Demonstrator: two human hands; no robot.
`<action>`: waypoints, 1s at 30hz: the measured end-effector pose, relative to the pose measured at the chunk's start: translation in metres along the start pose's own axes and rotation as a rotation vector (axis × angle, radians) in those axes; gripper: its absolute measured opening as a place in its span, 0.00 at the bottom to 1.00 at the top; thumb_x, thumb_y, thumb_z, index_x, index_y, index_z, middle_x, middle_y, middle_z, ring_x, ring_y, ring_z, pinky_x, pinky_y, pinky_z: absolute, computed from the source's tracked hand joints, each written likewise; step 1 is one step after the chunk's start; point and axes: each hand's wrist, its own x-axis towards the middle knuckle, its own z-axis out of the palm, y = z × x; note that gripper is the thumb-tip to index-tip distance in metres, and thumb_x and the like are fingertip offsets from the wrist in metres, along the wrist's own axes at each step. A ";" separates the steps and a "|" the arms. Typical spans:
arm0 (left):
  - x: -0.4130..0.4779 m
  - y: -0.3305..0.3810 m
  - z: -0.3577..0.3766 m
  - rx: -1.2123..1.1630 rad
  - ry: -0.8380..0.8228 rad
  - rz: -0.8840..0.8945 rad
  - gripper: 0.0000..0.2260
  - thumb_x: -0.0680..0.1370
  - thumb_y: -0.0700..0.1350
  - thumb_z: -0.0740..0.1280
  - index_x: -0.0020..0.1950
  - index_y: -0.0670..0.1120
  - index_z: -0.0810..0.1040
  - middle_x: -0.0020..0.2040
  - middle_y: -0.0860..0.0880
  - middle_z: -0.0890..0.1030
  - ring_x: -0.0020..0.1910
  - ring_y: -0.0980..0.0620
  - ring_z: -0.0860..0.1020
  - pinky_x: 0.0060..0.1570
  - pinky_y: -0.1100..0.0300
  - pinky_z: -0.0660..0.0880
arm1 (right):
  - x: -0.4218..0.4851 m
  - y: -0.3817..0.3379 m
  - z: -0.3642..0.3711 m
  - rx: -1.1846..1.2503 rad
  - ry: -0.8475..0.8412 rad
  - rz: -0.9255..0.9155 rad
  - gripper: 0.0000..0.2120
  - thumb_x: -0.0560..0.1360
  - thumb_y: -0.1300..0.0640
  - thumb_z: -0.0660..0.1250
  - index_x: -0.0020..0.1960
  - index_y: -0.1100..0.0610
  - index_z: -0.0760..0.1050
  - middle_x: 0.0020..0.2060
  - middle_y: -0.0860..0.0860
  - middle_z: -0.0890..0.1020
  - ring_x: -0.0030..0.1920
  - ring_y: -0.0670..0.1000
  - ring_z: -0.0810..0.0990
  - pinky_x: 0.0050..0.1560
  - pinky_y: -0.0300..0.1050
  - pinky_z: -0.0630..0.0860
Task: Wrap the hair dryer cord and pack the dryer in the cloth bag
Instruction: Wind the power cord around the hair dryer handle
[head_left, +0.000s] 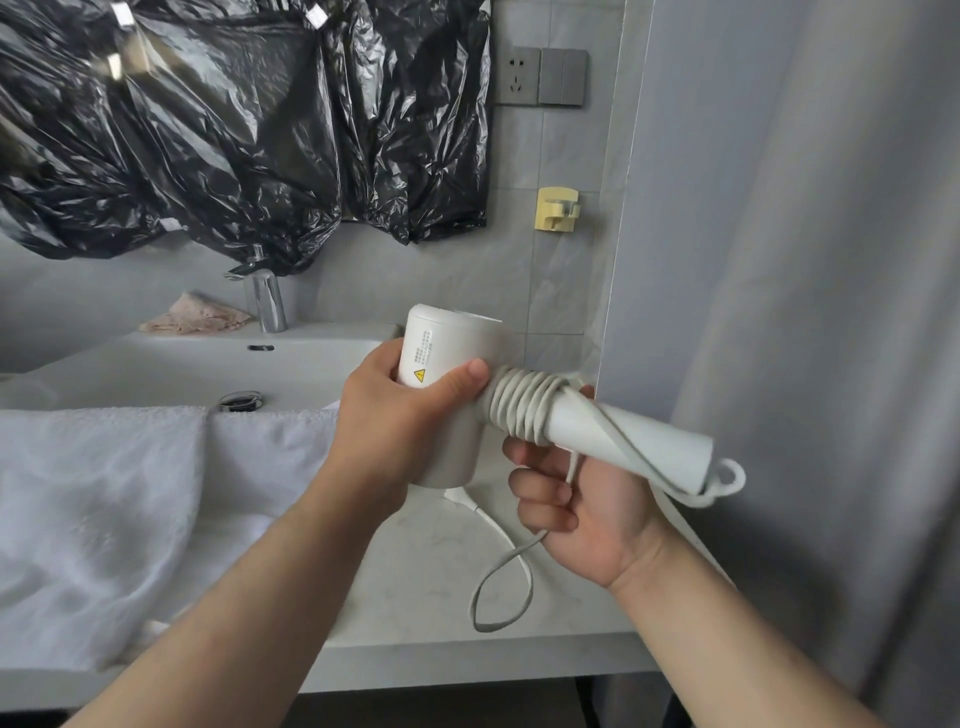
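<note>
Hair dryer (452, 343), white, held above the bench (415, 571). Left hand (410, 410) clamped round its barrel; right hand (582, 514) closed on the cord (524, 410), several turns wound on the handle. Step: wrapping, unfinished. Next likely: wind remaining slack loop, keeping turns tight.

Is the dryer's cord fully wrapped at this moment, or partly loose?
Partly wrapped. Several coils of the cord circle the handle of the hair dryer, but a loose loop hangs from the right hand over the counter.
</note>
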 end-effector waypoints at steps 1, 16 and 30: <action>0.001 0.000 0.000 -0.008 0.016 -0.008 0.28 0.57 0.60 0.77 0.48 0.42 0.81 0.46 0.37 0.83 0.39 0.46 0.80 0.40 0.45 0.80 | 0.001 0.002 0.002 -0.003 0.037 -0.037 0.21 0.79 0.41 0.55 0.40 0.55 0.75 0.29 0.49 0.73 0.21 0.42 0.59 0.20 0.34 0.48; -0.001 -0.010 0.004 0.094 0.344 0.004 0.25 0.59 0.60 0.78 0.50 0.50 0.78 0.41 0.53 0.84 0.38 0.54 0.82 0.43 0.45 0.82 | 0.008 0.036 0.011 -1.548 0.385 -0.363 0.25 0.80 0.59 0.54 0.76 0.52 0.54 0.40 0.51 0.74 0.45 0.57 0.78 0.40 0.48 0.69; -0.013 0.004 0.001 0.476 0.337 0.172 0.27 0.63 0.59 0.79 0.55 0.58 0.68 0.43 0.63 0.75 0.45 0.55 0.75 0.43 0.56 0.70 | -0.003 -0.005 0.020 -1.805 0.382 -0.434 0.13 0.75 0.57 0.62 0.33 0.58 0.65 0.25 0.50 0.68 0.30 0.55 0.68 0.31 0.46 0.66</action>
